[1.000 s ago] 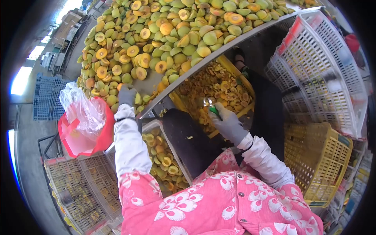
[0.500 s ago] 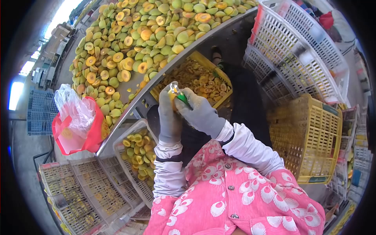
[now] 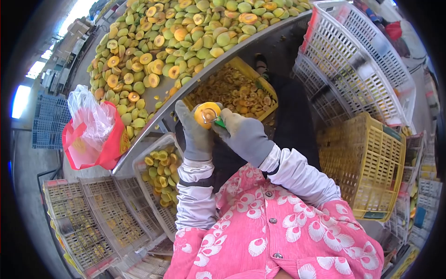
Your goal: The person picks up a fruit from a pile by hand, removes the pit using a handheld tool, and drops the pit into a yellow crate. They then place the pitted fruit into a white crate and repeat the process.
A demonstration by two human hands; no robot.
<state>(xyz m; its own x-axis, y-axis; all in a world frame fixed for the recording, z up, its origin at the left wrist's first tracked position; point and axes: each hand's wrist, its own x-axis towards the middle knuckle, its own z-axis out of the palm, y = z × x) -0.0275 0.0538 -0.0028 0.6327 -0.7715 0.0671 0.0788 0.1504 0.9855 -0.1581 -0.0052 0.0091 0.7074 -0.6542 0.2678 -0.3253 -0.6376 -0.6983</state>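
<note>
In the head view my left hand (image 3: 197, 139), in a grey glove, is closed around a peach half (image 3: 203, 111), its cut orange face and brown pit area turned up. My right hand (image 3: 247, 136), gloved the same, grips a pitting knife (image 3: 220, 122) with a green handle and a looped metal end. The loop lies against the middle of the cut face. Below and beyond my hands, a yellow crate (image 3: 275, 95) holds cut-out pits and scraps. At my left, a white crate (image 3: 139, 163) contains several hollowed peach halves.
A metal table (image 3: 163, 112) bears a large heap of halved peaches (image 3: 186, 51). A red bag (image 3: 113, 160) with clear plastic sits at its near corner. Stacked white crates (image 3: 350, 60) and a yellow crate (image 3: 385, 169) stand at my right; more crates (image 3: 79, 223) are at lower left.
The peach half has been turned so its cut face shows, and the knife's loop has come down onto it. My left thumb has moved outward; the view has shifted slightly.
</note>
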